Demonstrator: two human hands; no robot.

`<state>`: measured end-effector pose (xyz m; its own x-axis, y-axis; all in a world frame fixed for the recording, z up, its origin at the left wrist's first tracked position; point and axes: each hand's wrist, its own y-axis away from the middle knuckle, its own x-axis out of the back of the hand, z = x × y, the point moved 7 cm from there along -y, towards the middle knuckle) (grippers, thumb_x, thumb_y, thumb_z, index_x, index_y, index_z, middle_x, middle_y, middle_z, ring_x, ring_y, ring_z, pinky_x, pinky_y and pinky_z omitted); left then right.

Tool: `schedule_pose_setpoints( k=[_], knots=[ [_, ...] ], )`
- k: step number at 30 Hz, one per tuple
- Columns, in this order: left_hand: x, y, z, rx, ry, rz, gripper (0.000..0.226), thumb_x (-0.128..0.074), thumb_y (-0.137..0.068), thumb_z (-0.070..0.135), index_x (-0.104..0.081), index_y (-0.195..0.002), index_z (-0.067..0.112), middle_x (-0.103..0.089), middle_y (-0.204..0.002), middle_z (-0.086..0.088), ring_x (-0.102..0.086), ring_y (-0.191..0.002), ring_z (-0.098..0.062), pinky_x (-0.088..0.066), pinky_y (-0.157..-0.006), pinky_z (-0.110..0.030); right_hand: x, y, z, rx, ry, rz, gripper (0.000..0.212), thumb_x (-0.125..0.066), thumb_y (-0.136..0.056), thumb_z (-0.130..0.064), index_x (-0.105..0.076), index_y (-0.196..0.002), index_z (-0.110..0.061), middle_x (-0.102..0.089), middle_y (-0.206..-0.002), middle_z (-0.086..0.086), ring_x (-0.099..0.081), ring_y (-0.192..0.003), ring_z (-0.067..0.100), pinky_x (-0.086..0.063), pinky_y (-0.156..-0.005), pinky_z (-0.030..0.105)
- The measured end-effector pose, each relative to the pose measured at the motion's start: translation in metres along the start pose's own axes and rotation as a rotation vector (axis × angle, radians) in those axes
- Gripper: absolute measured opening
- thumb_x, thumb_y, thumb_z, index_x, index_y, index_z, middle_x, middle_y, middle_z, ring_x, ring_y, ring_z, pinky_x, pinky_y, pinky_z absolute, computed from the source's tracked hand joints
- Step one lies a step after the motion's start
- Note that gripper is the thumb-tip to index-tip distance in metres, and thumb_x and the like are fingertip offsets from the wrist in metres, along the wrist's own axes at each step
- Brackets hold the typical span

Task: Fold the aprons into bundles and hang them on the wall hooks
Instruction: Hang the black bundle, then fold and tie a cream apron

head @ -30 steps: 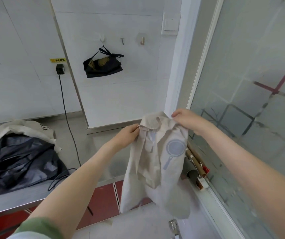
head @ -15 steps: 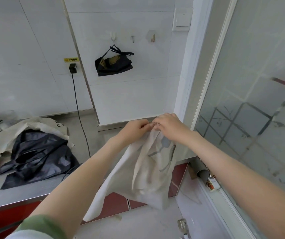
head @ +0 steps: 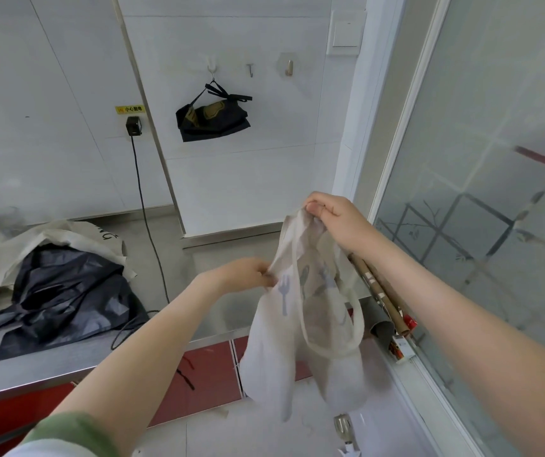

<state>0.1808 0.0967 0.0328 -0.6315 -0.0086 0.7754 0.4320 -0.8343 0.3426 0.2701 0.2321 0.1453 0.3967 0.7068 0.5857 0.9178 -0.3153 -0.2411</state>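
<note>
Below and right of the black bundle point(head: 213, 118) hung on the wall, the cream apron point(head: 301, 324) dangles in mid-air. The right hand point(head: 333, 219) pinches its top edge; the left hand point(head: 244, 275) pinches a side fold lower down. Slack cloth could slide from either pinch, and the free strap loop point(head: 360, 324) could tangle, spoiling the fold. Fabric looks thin, limp and woven, printed with grey cutlery shapes. 2 bare hooks point(head: 250, 70) sit up and right of the bundle.

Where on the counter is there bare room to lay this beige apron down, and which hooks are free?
Bare steel counter lies between the black cable and the cardboard tubes. Left of the cable heaped aprons crowd it. The middle hook and right hook hang empty.
</note>
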Motion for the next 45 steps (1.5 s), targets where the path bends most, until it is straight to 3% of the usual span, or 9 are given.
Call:
schedule_pose_setpoints(
  k=[4,8,14,20,28,33,38,42,45],
  knots=[
    [0.023,0.003,-0.005,-0.034,0.079,0.216,0.027,-0.045,-0.097,0.031,-0.062,-0.091,0.012,-0.065,-0.089,-0.005,-0.057,-0.084,-0.02,-0.043,-0.076,-0.033,0.013,0.003,0.013,-0.077,0.055,0.005,0.012,-0.062,-0.092,-0.026,-0.058,-0.1,-0.017,-0.057,-0.088,-0.006,-0.049,-0.075,0.006,-0.038,-0.071,0.027],
    [0.049,0.008,0.013,-0.123,0.186,0.436,0.032,-0.047,-0.094,0.022,-0.04,-0.067,0.007,-0.038,-0.064,-0.003,-0.035,-0.061,-0.014,-0.026,-0.059,-0.03,-0.016,0.016,0.028,-0.165,0.343,-0.261,0.083,-0.078,-0.07,-0.048,-0.034,-0.14,-0.038,-0.052,-0.11,-0.007,-0.052,-0.096,0.008,-0.042,-0.077,0.024],
    [0.052,0.011,0.013,-0.085,0.219,0.42,0.042,-0.07,-0.083,0.034,-0.037,-0.063,0.019,-0.033,-0.059,0.005,-0.029,-0.058,-0.013,-0.024,-0.055,-0.029,-0.018,0.004,0.035,-0.123,0.733,-0.237,0.027,-0.044,-0.097,-0.025,-0.066,-0.113,-0.027,-0.063,-0.12,-0.009,-0.055,-0.108,0.015,-0.041,-0.076,0.028],
    [0.01,0.023,-0.047,0.25,-0.128,-0.12,0.028,-0.067,-0.084,0.043,-0.062,-0.095,0.018,-0.065,-0.093,0.004,-0.057,-0.083,-0.015,-0.042,-0.081,-0.027,0.015,-0.006,0.034,-0.133,0.657,0.003,0.028,-0.04,-0.099,-0.024,-0.065,-0.112,-0.023,-0.066,-0.115,-0.004,-0.057,-0.1,0.018,-0.034,-0.069,0.027],
    [0.039,0.034,-0.092,0.508,-0.127,0.083,0.027,-0.032,-0.099,0.027,-0.053,-0.095,0.009,-0.068,-0.076,-0.01,-0.06,-0.051,-0.019,-0.053,-0.055,-0.025,0.027,-0.009,0.052,-0.23,0.451,0.106,0.025,-0.041,-0.096,-0.015,-0.062,-0.108,-0.016,-0.063,-0.107,0.002,-0.057,-0.091,0.023,-0.04,-0.07,0.03],
    [0.075,0.035,-0.122,0.711,0.027,0.358,0.019,-0.049,-0.087,-0.003,-0.054,-0.07,0.005,-0.059,-0.06,-0.005,-0.062,-0.054,-0.02,-0.051,-0.048,-0.023,0.034,-0.016,0.074,-0.317,0.325,0.131,0.025,-0.04,-0.095,-0.009,-0.061,-0.105,-0.003,-0.054,-0.091,0.001,-0.049,-0.084,0.019,-0.036,-0.069,0.028],
    [0.074,0.023,-0.1,0.515,1.159,0.51,0.013,-0.035,-0.097,-0.004,-0.046,-0.104,-0.002,-0.064,-0.08,-0.031,-0.065,-0.069,-0.034,-0.058,-0.05,-0.034,0.026,-0.03,0.091,-0.361,0.19,0.076,0.024,-0.041,-0.096,-0.012,-0.062,-0.107,-0.007,-0.055,-0.094,0.001,-0.05,-0.084,0.017,-0.037,-0.065,0.026],
    [0.057,-0.009,-0.091,0.313,1.126,0.363,0.047,-0.041,-0.091,-0.014,-0.049,-0.126,0.016,-0.051,-0.129,-0.024,-0.067,-0.095,-0.032,-0.059,-0.08,-0.037,0.003,-0.047,0.081,-0.251,0.074,-0.081,0.017,-0.043,-0.097,-0.018,-0.059,-0.099,-0.016,-0.06,-0.086,0.003,-0.05,-0.073,0.018,-0.036,-0.062,0.027],
    [0.021,-0.03,-0.077,0.17,0.95,0.115,0.067,-0.046,-0.086,-0.016,-0.052,-0.124,0.039,-0.048,-0.129,0.004,-0.056,-0.111,-0.011,-0.048,-0.092,-0.026,-0.006,-0.061,0.069,-0.183,-0.053,-0.133,0.015,-0.044,-0.097,-0.018,-0.058,-0.093,-0.02,-0.056,-0.08,0.005,-0.047,-0.068,0.017,-0.036,-0.065,0.028]
  ],
)
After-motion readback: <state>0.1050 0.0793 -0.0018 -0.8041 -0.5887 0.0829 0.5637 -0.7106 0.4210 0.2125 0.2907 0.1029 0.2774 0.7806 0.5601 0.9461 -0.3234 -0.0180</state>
